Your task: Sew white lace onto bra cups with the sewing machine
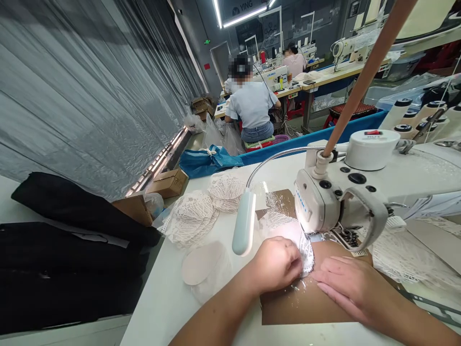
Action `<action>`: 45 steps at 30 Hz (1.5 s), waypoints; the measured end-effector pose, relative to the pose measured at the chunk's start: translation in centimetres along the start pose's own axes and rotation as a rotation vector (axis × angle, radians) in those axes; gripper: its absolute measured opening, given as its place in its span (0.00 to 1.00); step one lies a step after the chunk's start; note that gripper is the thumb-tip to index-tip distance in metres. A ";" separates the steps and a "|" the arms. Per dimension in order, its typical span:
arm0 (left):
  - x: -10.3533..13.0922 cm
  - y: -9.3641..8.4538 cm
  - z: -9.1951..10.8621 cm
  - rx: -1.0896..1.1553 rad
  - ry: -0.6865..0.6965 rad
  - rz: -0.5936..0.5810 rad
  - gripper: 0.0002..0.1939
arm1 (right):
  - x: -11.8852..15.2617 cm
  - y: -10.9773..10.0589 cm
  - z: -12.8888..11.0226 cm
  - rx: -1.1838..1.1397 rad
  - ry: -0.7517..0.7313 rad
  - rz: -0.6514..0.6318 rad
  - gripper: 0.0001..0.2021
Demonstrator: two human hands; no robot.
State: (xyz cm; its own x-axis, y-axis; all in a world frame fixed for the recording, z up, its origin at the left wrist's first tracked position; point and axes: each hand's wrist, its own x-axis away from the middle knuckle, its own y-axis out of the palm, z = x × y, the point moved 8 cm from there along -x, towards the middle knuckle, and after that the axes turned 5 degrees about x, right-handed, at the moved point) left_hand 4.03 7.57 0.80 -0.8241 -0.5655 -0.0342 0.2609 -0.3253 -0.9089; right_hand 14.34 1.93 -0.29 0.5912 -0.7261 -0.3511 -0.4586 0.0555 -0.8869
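A white lace piece [307, 254] lies under the head of a white sewing machine [319, 206], brightly lit near the needle, which I cannot make out. My left hand [279, 264] is closed on the lace from the left, its fingers curled and partly hidden. To the right, my right hand [347, 283] rests flat with fingers stretched out, the fingertips at the lace's lower right edge. Beneath both hands is a brown sheet [288, 307] on the white table, with small white thread bits scattered over it.
Stacked lace cups [192, 218] stand left of a pale green lamp [243, 226] on a bent metal neck. A beige oval pad [200, 264] lies nearer. More lace [399, 254] is at the right, below thread cones [396, 113]. A person [252, 105] sits at another machine beyond.
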 end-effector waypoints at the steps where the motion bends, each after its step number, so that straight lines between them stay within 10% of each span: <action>1: 0.0 0.0 0.0 0.002 -0.002 0.004 0.06 | 0.0 0.0 0.1 0.018 0.007 0.005 0.12; 45: 0.5 -0.2 1.5 -0.076 0.209 0.060 0.13 | 0.3 0.3 1.1 0.272 0.049 0.081 0.18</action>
State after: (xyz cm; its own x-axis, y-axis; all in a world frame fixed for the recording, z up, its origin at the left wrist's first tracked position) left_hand 4.36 6.21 1.63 -0.8964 -0.4105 -0.1670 0.2804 -0.2336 -0.9310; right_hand 15.12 2.44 -1.02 0.5242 -0.7437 -0.4148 -0.3043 0.2913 -0.9069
